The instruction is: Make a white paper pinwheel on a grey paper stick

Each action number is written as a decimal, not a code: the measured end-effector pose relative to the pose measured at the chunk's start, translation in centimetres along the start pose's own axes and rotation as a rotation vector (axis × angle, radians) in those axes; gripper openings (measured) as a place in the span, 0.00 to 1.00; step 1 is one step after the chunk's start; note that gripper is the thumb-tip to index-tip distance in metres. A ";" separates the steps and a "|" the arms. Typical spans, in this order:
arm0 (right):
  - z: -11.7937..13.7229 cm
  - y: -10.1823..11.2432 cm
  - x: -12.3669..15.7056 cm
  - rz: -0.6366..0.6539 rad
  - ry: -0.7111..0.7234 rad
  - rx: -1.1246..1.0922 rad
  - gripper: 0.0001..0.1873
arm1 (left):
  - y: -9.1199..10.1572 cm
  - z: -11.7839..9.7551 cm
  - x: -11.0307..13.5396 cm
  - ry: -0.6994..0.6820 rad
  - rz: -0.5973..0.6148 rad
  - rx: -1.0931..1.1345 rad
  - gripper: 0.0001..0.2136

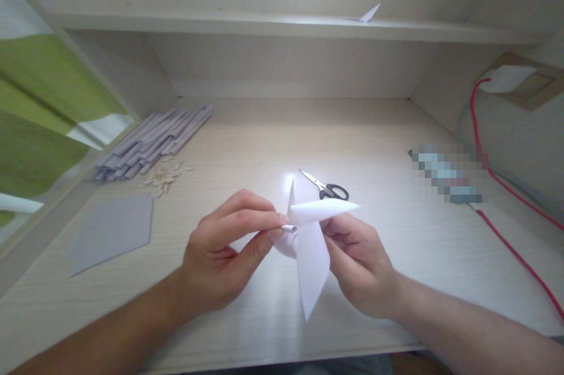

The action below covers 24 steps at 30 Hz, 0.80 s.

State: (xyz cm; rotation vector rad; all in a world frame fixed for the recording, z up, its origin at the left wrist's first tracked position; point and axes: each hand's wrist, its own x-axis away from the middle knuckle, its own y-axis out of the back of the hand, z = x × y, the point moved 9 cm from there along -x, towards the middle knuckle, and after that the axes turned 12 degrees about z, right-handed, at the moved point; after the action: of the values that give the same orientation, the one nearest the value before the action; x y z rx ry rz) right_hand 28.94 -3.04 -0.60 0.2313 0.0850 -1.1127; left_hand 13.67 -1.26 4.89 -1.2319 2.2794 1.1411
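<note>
A white paper pinwheel [314, 257] is held between my two hands above the desk, its pointed blades spreading up, right and down. My left hand [233, 245] pinches at its centre, thumb and forefinger closed beside the end of a small rolled paper tube [289, 228]. Behind the blades, my right hand [359, 260] has its fingers curled against the pinwheel's back; the fingertips are partly hidden by the paper. Just beyond the pinwheel lie scissors [326, 185] with black handles, blades pointing to the upper left.
Rolled paper tubes [154, 140] are piled at the back left, beside small pale scraps [163, 175]. Flat paper sheets [114, 234] lie on the left. A blurred-out device [445, 172] with a red cable [513, 251] is at right. A shelf [264, 25] spans above, with a paper point [371, 13].
</note>
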 end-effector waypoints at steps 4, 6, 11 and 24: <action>-0.4 0.1 0.1 -0.014 -0.011 -0.074 0.12 | -0.2 0.0 -0.1 -0.001 0.003 0.031 0.14; -0.6 0.3 0.2 -0.041 -0.017 -0.034 0.12 | -0.2 0.1 0.0 0.011 0.004 0.027 0.14; -0.5 0.4 0.4 -0.055 -0.009 0.073 0.12 | -0.2 0.3 0.2 0.041 0.001 0.032 0.14; -0.6 -0.1 -0.8 -0.012 -0.056 -0.217 0.14 | -0.1 0.5 0.1 0.052 0.002 0.016 0.13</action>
State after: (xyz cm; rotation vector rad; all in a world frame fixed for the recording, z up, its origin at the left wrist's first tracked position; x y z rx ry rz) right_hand 28.55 -2.24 -1.09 0.0060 0.1561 -1.1123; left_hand 13.64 -0.94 4.46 -1.2683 2.3237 1.1021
